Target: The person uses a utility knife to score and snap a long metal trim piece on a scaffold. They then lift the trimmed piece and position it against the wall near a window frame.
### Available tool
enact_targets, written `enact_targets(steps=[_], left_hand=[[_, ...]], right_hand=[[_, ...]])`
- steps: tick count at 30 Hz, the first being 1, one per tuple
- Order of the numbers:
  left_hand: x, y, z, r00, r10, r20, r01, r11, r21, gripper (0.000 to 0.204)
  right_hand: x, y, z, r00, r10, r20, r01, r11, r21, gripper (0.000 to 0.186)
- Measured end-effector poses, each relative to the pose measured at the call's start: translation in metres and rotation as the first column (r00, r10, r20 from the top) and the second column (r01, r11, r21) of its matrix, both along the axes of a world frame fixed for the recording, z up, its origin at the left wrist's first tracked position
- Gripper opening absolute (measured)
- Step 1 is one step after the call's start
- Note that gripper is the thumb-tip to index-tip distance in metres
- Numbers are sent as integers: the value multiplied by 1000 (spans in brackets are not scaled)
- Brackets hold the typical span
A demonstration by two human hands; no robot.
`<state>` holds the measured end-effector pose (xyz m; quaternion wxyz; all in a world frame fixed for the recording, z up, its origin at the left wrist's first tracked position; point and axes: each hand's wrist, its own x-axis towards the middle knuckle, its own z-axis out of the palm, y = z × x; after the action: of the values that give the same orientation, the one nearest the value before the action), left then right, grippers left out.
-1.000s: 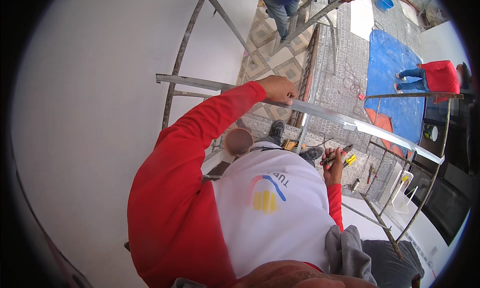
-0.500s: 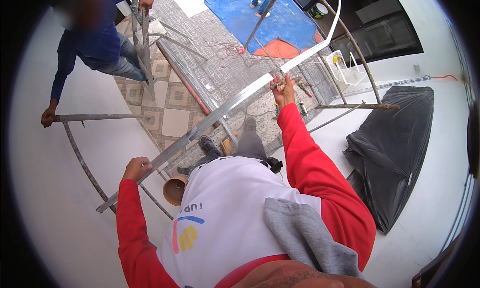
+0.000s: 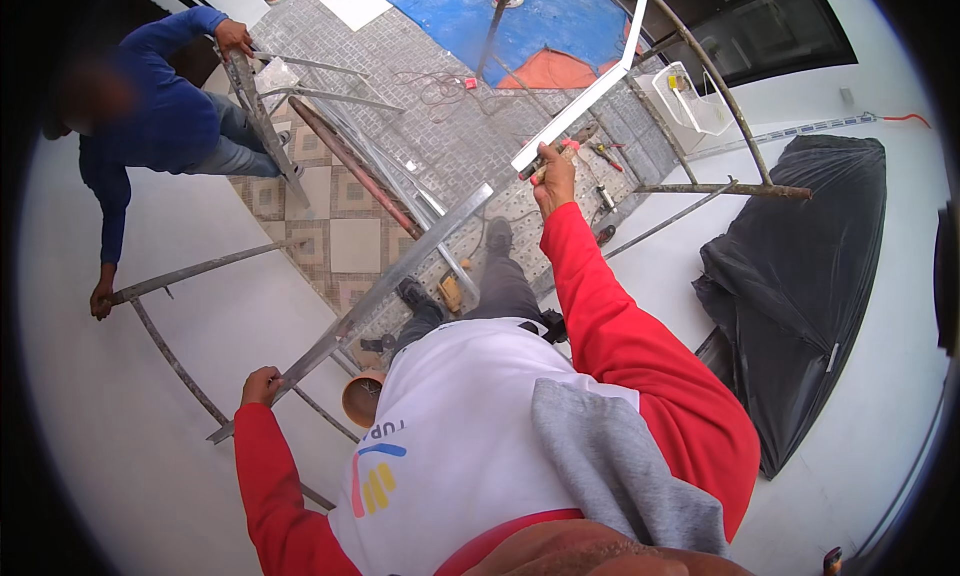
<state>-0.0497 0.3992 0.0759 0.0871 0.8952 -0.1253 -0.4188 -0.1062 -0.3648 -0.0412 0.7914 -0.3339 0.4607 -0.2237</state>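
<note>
Long metal profile [image 3: 400, 276] runs diagonally, lower left to upper right of frame. Left hand [image 3: 260, 384] has fingers wrapped round its lower end; right hand [image 3: 553, 176] grips the white upper section [image 3: 585, 94], fingers closed. Co-worker [image 3: 150, 126] upper left holds scaffold tubing [image 3: 260, 116].

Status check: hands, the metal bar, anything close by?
Left hand grips long metal bar at its low end. Right hand holds its upper stretch. Co-worker at scaffold frame, apart.

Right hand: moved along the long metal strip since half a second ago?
Cannot tell. The right hand grips the long metal strip beside the red-handled pliers in both frames; the head camera itself shifted.
</note>
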Motion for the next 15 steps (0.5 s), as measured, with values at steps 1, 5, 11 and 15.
enact_targets(steps=[1,5,11,15], left_hand=[[-1,5,-5,1000,-17,8,17,1000,26,16],[8,8,-7,998,-50,-49,57,988,142,18],[85,-142,61,902,-350,-253,423,835,353,48],[116,-380,71,979,-151,136,196,873,-447,47]], right_hand=[[1,4,8,995,-4,-101,6,1000,19,34],[6,22,43,998,-1,65,10,990,-139,34],[18,23,59,998,14,64,-7,994,-107,41],[25,27,46,988,-17,154,38,990,-132,43]])
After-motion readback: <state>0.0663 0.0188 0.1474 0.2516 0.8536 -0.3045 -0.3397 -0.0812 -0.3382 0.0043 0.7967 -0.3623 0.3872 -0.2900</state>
